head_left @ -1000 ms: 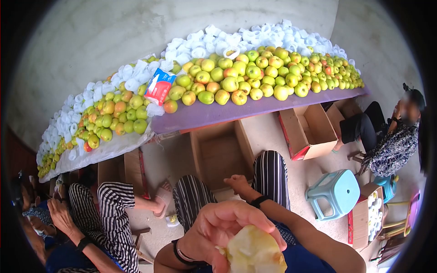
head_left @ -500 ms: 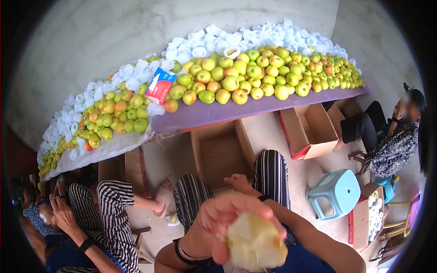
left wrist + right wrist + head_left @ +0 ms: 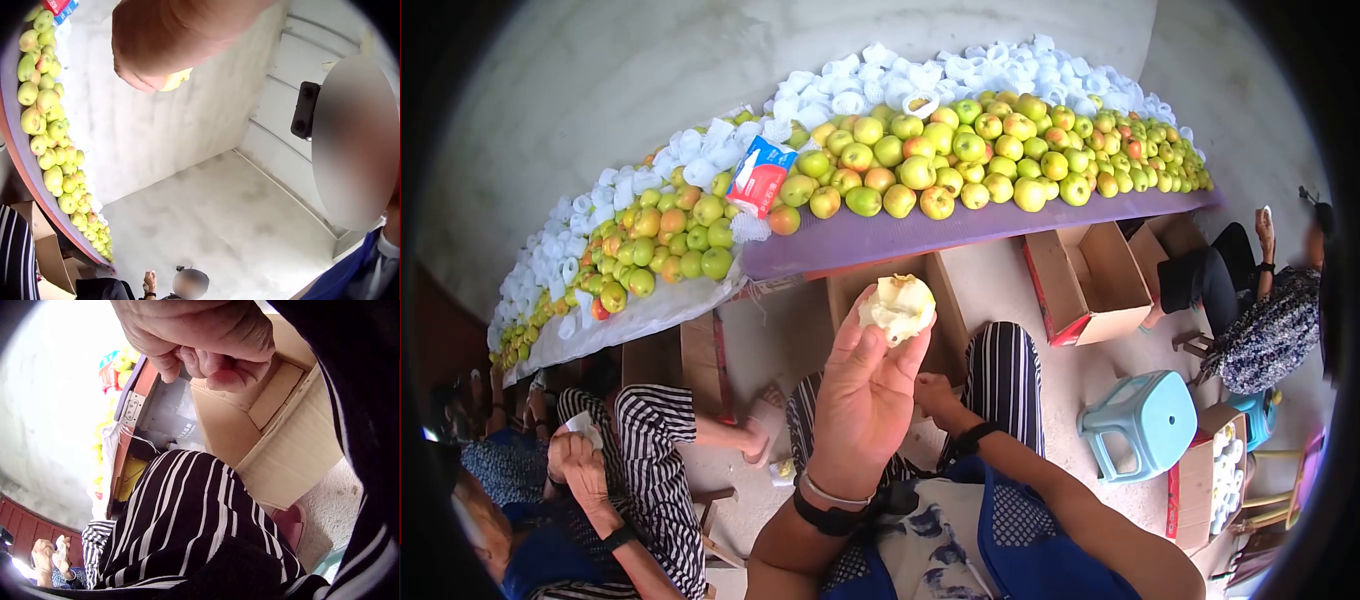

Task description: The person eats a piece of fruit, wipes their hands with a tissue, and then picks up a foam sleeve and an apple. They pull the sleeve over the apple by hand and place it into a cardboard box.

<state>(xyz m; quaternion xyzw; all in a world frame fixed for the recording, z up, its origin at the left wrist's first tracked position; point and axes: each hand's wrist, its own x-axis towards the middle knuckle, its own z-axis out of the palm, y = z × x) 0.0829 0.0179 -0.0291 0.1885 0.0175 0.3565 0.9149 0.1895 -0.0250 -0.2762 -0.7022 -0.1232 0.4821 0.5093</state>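
Note:
My left hand (image 3: 862, 395) holds up a bitten apple (image 3: 898, 312) between thumb and fingers, its pale flesh showing. Behind it in the head view lies an open cardboard box. In the left wrist view the apple (image 3: 177, 80) peeks out past the hand, which hides most of it. My right hand (image 3: 940, 400) is by my right knee, holding nothing. The right wrist view shows its fingers (image 3: 228, 378) loosely curled above a striped trouser leg (image 3: 200, 506), near the cardboard box (image 3: 281, 450).
A long table (image 3: 870, 248) bears heaped apples (image 3: 970, 150), white foam nets (image 3: 1040, 70) and a red-and-blue packet (image 3: 760, 175). Open boxes (image 3: 1085, 285) stand below it. A blue stool (image 3: 1145, 420) stands at right. Other people sit at left and right.
My left hand has moved the bitten apple from close to the camera, low in view, forward and up over the cardboard box. My right hand stays by the knee.

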